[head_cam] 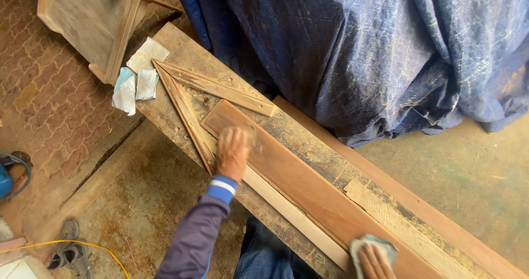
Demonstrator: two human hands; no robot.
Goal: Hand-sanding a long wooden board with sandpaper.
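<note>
Smooth matt wooden plank (308, 188), rough workbench (182, 50)

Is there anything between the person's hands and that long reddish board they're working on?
Left hand: nothing visible, it rests flat on the reddish board near its far end. Right hand: a pale cloth or sanding sheet lies under it, against the board's near end.

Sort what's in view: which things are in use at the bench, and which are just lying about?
In use: long brown board, left hand flat on it, right hand pressing a pale cloth to it, workbench.

Lying about: sandpaper sheets, blue tarp, shoes, yellow cable.
</note>
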